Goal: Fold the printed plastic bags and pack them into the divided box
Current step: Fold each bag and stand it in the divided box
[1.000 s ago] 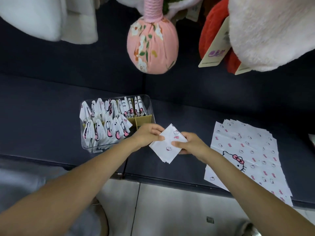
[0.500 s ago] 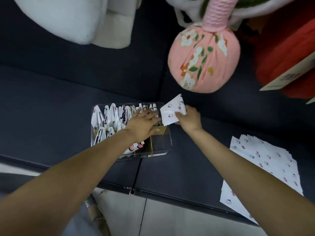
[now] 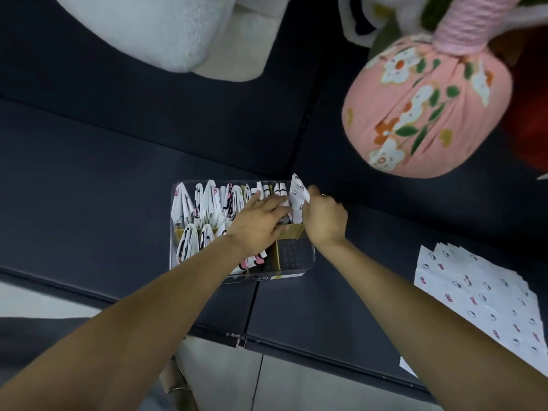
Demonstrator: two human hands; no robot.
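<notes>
A clear divided box (image 3: 296,266) with tan dividers sits on the dark surface, holding several folded printed bags (image 3: 207,203) standing upright in its back and left compartments. My right hand (image 3: 324,218) pinches a folded printed bag (image 3: 297,192) and holds it upright at the box's back right corner. With straight fingers my left hand (image 3: 258,221) presses the standing bags in the back row to the left. The front right compartment holds no bags.
A stack of flat printed bags (image 3: 480,295) lies on the dark surface (image 3: 89,188) at the right. A pink floral pouch (image 3: 424,108) hangs above the right side, with white plush (image 3: 166,28) at upper left and a red item at the far right.
Both hands moved from the front of the surface to the box. The folded bag went from in front of the box to its back right corner, and my left hand let go of it.
</notes>
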